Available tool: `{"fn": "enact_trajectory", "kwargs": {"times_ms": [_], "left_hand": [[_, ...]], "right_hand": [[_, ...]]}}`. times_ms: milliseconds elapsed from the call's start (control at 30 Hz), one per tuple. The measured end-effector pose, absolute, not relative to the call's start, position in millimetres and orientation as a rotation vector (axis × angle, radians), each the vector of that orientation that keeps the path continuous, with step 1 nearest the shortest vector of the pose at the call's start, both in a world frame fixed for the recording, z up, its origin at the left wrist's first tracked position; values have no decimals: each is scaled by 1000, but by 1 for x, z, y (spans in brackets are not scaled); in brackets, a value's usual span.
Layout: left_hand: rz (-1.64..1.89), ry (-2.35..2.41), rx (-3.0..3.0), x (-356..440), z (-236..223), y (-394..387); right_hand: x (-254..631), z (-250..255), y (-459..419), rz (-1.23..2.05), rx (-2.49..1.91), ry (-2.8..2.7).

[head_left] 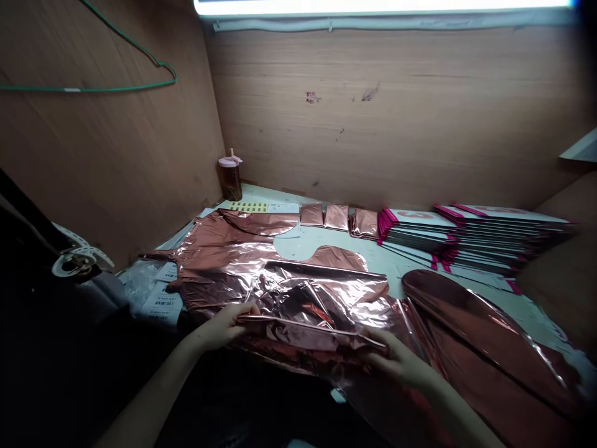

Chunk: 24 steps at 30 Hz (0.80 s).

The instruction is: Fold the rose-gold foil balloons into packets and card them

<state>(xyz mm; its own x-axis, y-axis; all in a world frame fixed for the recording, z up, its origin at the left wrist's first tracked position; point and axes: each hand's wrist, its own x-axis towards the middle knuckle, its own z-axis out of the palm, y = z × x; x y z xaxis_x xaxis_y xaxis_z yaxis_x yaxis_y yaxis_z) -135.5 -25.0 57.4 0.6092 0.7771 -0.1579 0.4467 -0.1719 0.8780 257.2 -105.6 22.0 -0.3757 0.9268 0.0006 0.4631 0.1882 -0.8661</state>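
Note:
A flat, shiny rose-gold foil balloon lies crumpled on the table in front of me, partly folded into a long strip. My left hand pinches the strip's left end with its fingers closed on the foil. My right hand grips the right end of the same folded strip, thumb on top. More flat foil spreads out behind the fold toward the left wall.
A stack of rose-gold foil pieces lies at right. Pink-edged packaging cards are fanned at the back, with small folded foil packets beside them. A brown cup stands in the corner. Barcode labels lie left. Wooden walls enclose the table.

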Motion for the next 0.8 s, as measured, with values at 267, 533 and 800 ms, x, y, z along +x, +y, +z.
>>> {"fn": "enact_trajectory", "kwargs": {"times_ms": [267,533,800], "left_hand": [[218,585,2151,-151,51,-29],[419,1289,1837,-129,36,-17],[417,1842,1908,-85,25,-3]], "right_hand": [[238,41,-131,811,-945,-2544],[254,6,-117,1213,-1511,-1292],[239,-11,-95,1226,-1569,-1043]]}}
